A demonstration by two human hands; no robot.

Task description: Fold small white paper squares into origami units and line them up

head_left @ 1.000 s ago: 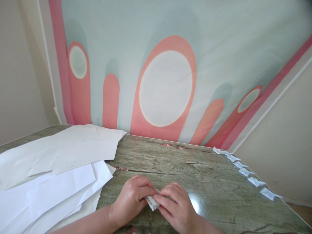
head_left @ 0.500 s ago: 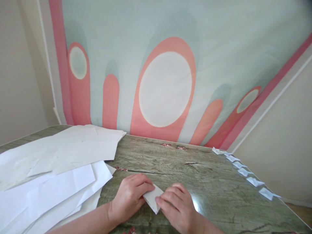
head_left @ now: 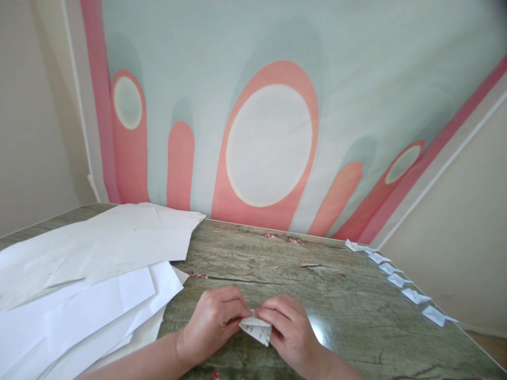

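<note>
A small folded piece of white paper is held between both hands above the front of the table, its lower edges showing an open fold and faint dark marks. My left hand pinches its upper left corner between thumb and fingers. On the other side, my right hand grips the upper right part, fingers curled over it. The fingertips of the two hands nearly meet at the paper's top edge.
Large white sheets lie piled at the left of the wood-patterned table, with more loose sheets below them. Several small folded white papers line the right edge. Behind stands a pale green and pink backdrop.
The folded paper has been turned and tilted, so its open folded edge and marks now show. My right hand's fingers have moved up to its top edge, nearer my left hand.
</note>
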